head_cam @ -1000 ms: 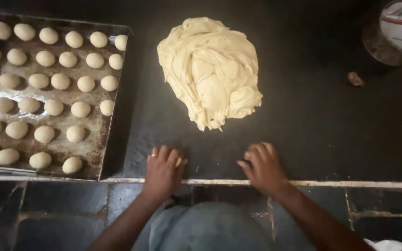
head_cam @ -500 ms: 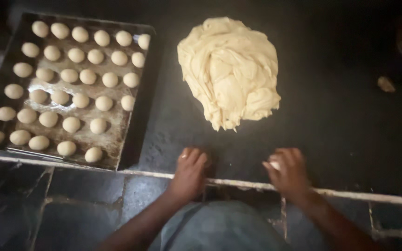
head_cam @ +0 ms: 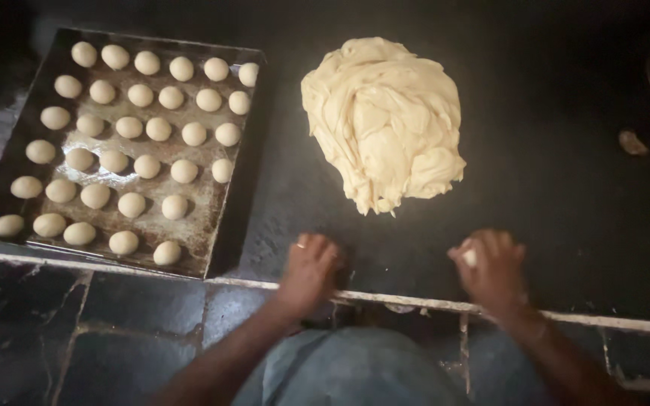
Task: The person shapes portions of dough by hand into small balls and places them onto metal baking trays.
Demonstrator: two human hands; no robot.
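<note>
Dough pieces sit under both our palms: our right hand [head_cam: 490, 267] curls its fingers [head_cam: 483, 244] over a small pale lump [head_cam: 470, 258], while our left hand [head_cam: 311, 269] cups down on the dark counter [head_cam: 566, 188], its contents hidden. Beyond the fingertips lies the big dough mass [head_cam: 385, 120]; left of them, a tray [head_cam: 212, 225] of dough balls [head_cam: 133, 135].

My counter [head_cam: 551, 225] carries one baking tray [head_cam: 242, 150] holding 30 dough balls [head_cam: 159, 129], one large dough mass [head_cam: 385, 120], and one small dough scrap [head_cam: 630, 142]. Both my hands rest here.
</note>
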